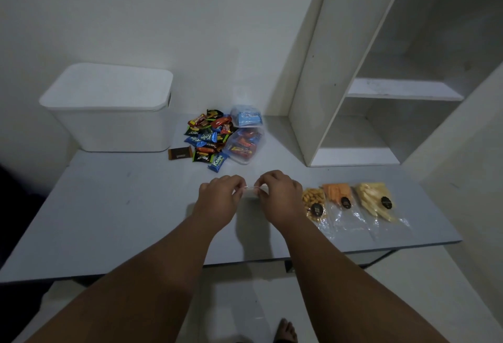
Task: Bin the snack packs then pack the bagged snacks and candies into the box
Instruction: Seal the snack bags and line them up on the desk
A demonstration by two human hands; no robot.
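Each grip pinches one end of a small, glossy, see-through plastic pack (251,191) — left hand (220,197), right hand (281,192).

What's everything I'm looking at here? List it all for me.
Table: one, grey, under everything.
Bin: one, white, lidded, rear left.
Snack packs: loose pile, mixed colours, rear centre.
Brown pack: one, just left of the pile.
Tubs: two, clear, holding packs, right of pile.
Bags: three, clear, tan, orange and yellow snacks, front right.
Shelf: one, white, right.
Clear item: one, small, pinched between both hands.
Foot: one, bare, on the floor.
Left hand: one, pinches the item.
Right hand: one, pinches the item.
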